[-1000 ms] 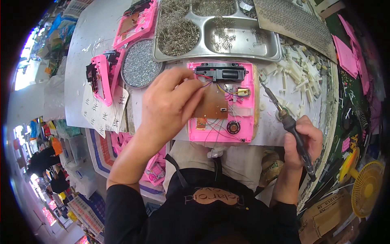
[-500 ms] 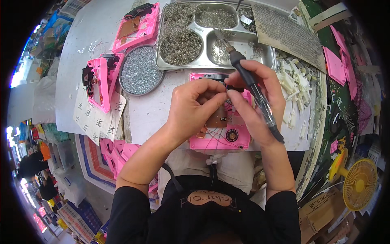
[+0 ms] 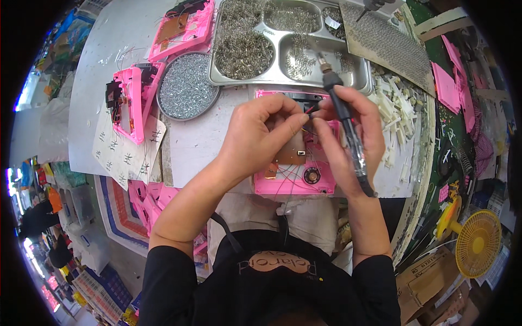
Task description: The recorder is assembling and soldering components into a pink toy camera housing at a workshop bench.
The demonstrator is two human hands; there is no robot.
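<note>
My left hand (image 3: 261, 127) is closed, thumb and forefinger pinching a thin wire above a pink plastic housing (image 3: 266, 186). Close against it is my right hand (image 3: 356, 127); its thumb and fingers meet at the same wires, while a soldering iron (image 3: 342, 106) lies across that palm. The iron's metal tip points away from me, over the steel tray. In the housing sit a brown circuit board (image 3: 292, 152), a small round speaker (image 3: 311, 175) and several loose wires. My fingers hide part of the housing's far end.
Beyond the housing stands a compartmented steel tray (image 3: 244, 82) of springs. Left are a round dish (image 3: 187, 89) of screws and pink housings (image 3: 130, 103). White plastic parts (image 3: 397, 108) lie right, below a studded board (image 3: 380, 41). A dark tool (image 3: 372, 5) hangs at the top.
Both hands have shifted slightly right, still together at the wires. The soldering iron has swung a little right and its tip has drawn back. The dark tool shows more at the upper right.
</note>
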